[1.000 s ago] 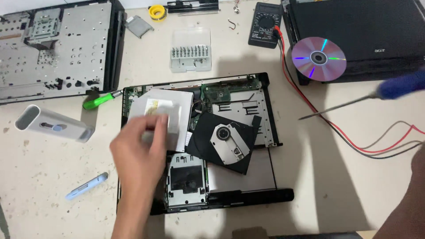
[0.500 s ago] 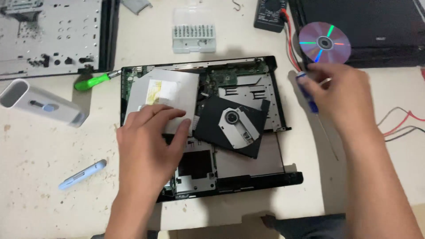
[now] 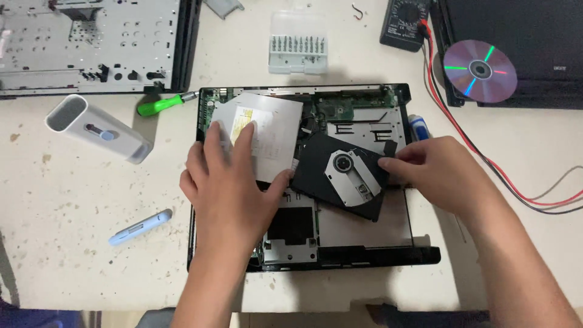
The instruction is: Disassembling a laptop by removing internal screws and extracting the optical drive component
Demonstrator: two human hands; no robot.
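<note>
Our right hand came down, now pinches black drive tray at 3 o'clock; left hand flat, fingers wide, pins silver drive cover.

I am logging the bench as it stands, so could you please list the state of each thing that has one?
Laptop base: opened, insides bare.
Drive tray: slid out, askew.
Drive cover: under left hand.
Right hand: gripping the tray's edge.
Disc: loose, on black laptop.
Bit case: shut.

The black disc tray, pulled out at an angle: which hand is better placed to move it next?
Probably the right hand: its fingertips already touch the black disc tray at its right edge. The left hand lies flat on the silver drive cover.
</note>
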